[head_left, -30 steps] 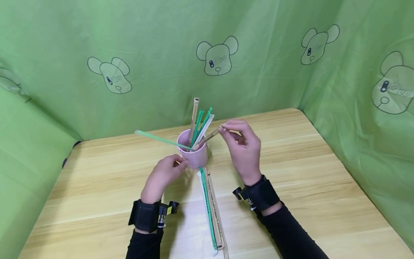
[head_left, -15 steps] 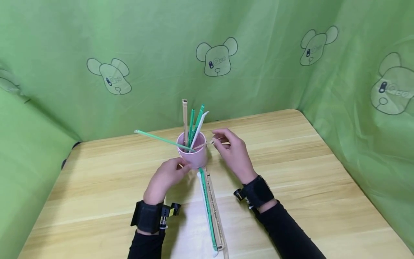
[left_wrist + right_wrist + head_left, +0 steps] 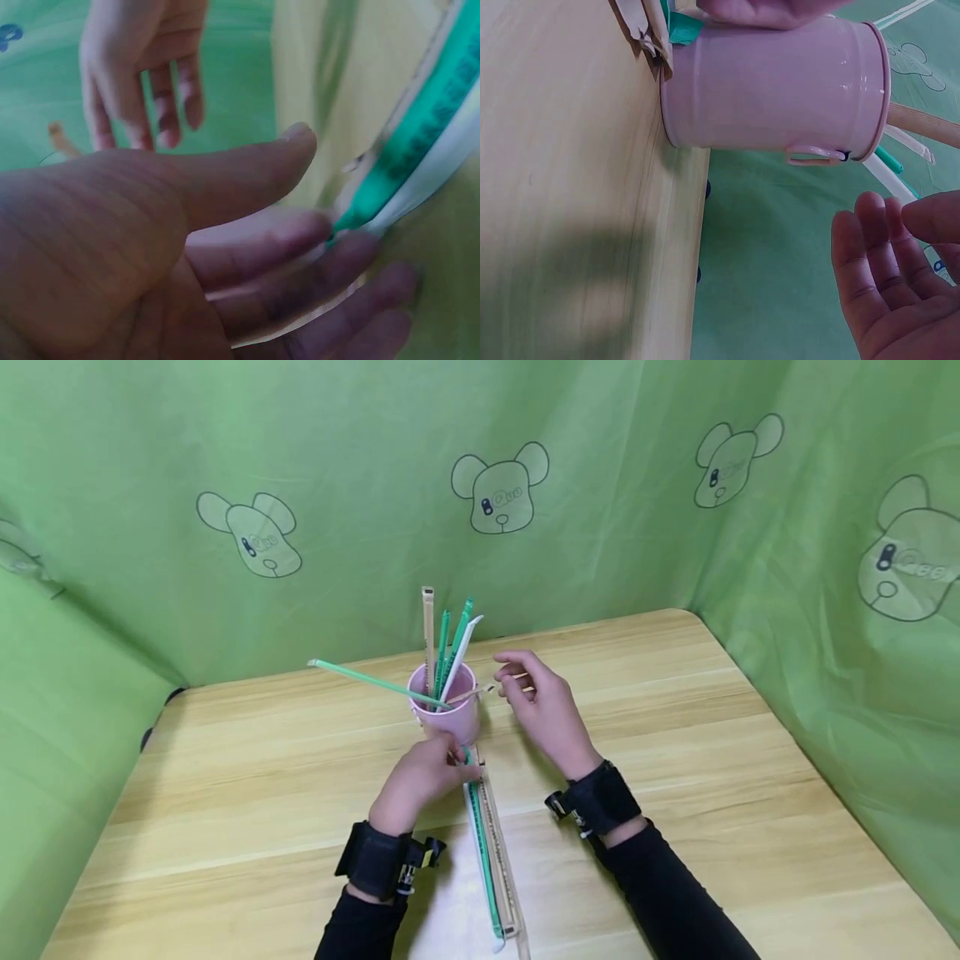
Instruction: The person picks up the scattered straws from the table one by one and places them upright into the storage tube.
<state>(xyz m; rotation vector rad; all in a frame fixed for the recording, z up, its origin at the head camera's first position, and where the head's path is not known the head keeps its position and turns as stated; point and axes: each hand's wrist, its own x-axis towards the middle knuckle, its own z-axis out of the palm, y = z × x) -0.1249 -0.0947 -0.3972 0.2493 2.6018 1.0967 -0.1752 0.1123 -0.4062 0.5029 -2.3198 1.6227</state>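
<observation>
A pink bucket [image 3: 453, 724] holds several wrapped straws. Green and white straws [image 3: 457, 658] and a tall brown one [image 3: 428, 635] stand up in it. One light-green straw [image 3: 367, 680] sticks out far to the left, while a brown straw [image 3: 471, 693] leans over the right rim. My right hand [image 3: 551, 714] is just right of that brown straw's end, fingers loosely bent with nothing between them. In front of the bucket, my left hand [image 3: 423, 777] reaches over the upper ends of straws lying on the table. Its thumb and fingers [image 3: 247, 176] are extended and apart, fingertips right at the green straw [image 3: 416, 124].
The row of straws [image 3: 491, 868] on the wooden table [image 3: 712, 760] runs from the bucket toward the front edge, with green, brown and white wrappers. Behind and at the sides hangs a green curtain [image 3: 360, 443] printed with bear heads.
My right hand has lowered the brown straw onto the bucket's right rim and let go. My left hand has moved from the bucket's side to the right, over the lying straws.
</observation>
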